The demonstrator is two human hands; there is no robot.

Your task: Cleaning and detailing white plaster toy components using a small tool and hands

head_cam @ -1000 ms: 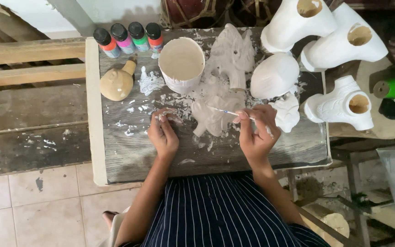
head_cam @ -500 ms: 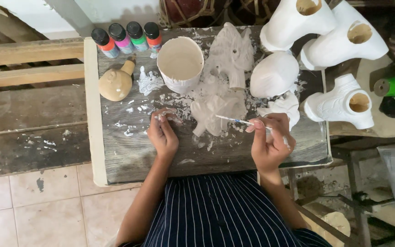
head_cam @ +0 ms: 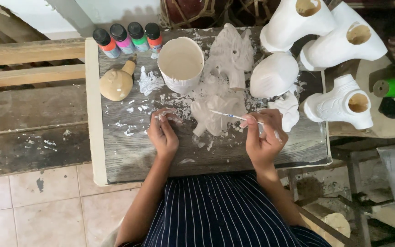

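Right hand: the right hand [head_cam: 264,139] pinches a thin paintbrush [head_cam: 234,116] between thumb and fingers, bristle end pointing to 9 o'clock onto the plaster figure [head_cam: 213,114].
Left hand: the left hand [head_cam: 163,135] lies on the worktop [head_cam: 129,155], fingers curled together and paint-smeared, just at 9 o'clock of the figure — whether they touch it I cannot tell.
Figure: pale, unpainted, lying flat mid-worktop amid white splashes.
Cup: a white cup [head_cam: 180,64] stands at 12 o'clock of the left hand.
Bottles: four small paint bottles [head_cam: 126,39] line the far edge — tan gourd-shaped piece [head_cam: 116,83] below them.
White casts: hollow white casts [head_cam: 339,103] crowd 2 o'clock.
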